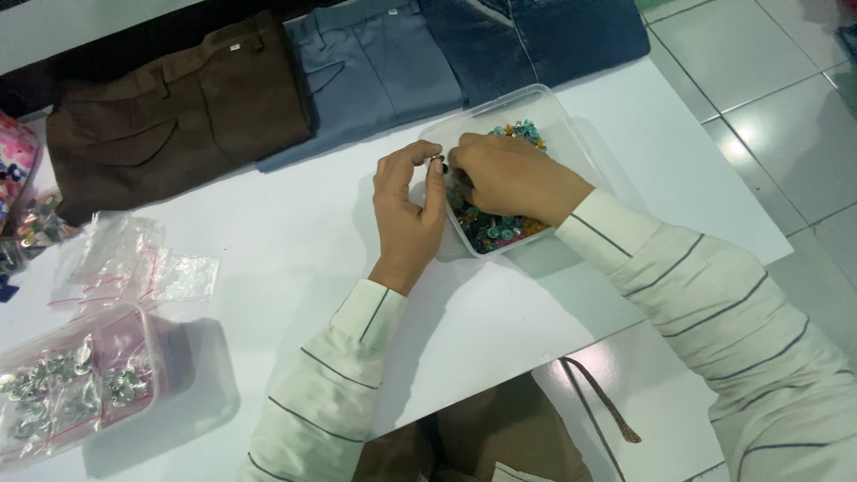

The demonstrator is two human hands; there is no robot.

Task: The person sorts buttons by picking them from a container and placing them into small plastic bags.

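Above the clear tub point(571, 134) of beads, a small dark bead point(439, 162) pinched between left hand point(406, 210) and right hand point(509, 174).

Two hands in view: left hand point(406, 210), right hand point(504, 174). Three folded trousers on the counter point(295, 250): one brown point(178, 107), one grey-blue point(375, 76), one dark blue denim point(536, 36). Two clear plastic tubs: one of coloured beads point(553, 116), one of silver pieces point(134, 326). Empty zip bags point(134, 263): several, exact count unclear.

The bench point(295, 241) is white. On it lie brown trousers point(178, 107), grey-blue trousers point(375, 71) and dark blue jeans point(536, 36). The clear tub point(544, 112) holds beads point(491, 228), seemingly teal, orange and dark blue. The sleeves point(714, 295) are cream with thin dark stripes.
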